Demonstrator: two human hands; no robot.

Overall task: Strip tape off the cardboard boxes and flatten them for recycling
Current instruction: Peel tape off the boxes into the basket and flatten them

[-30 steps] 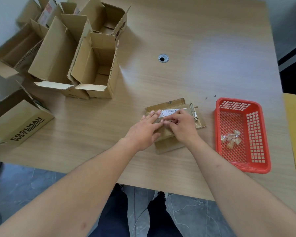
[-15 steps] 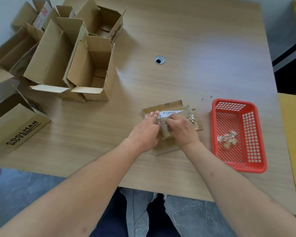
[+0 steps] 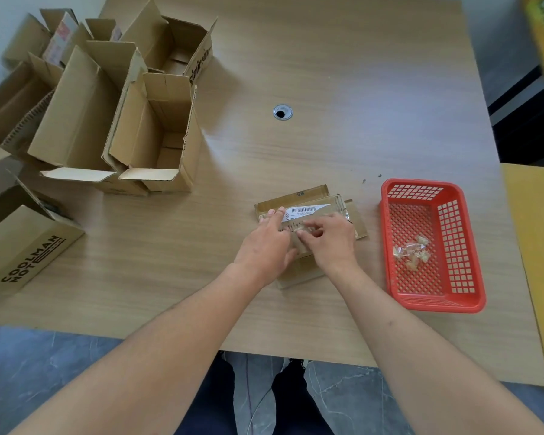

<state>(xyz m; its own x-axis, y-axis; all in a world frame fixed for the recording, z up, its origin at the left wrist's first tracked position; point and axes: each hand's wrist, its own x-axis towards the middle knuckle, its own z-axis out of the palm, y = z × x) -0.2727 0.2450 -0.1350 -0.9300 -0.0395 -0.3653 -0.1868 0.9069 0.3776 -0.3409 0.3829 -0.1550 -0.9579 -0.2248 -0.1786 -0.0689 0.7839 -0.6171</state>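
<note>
A small flattened cardboard box (image 3: 311, 196) lies on the wooden table (image 3: 327, 73) in front of me, with a white barcode label (image 3: 305, 211) and clear tape on its top. My left hand (image 3: 264, 246) presses on the box's left side, fingers stretched over the label's end. My right hand (image 3: 330, 240) sits beside it, its fingertips pinching a strip of clear tape (image 3: 297, 227) at the middle of the box. The near part of the box is hidden under both hands.
A red plastic basket (image 3: 434, 296) with crumpled tape scraps (image 3: 410, 252) stands to the right. Several open cardboard boxes (image 3: 157, 133) crowd the far left, and a "COOLMAN" box (image 3: 22, 249) lies at the left edge. A cable hole (image 3: 282, 112) sits mid-table.
My right hand's fingers have worked back toward me along the box top, lifting the tape strip. My left hand stays pressed on the box.
</note>
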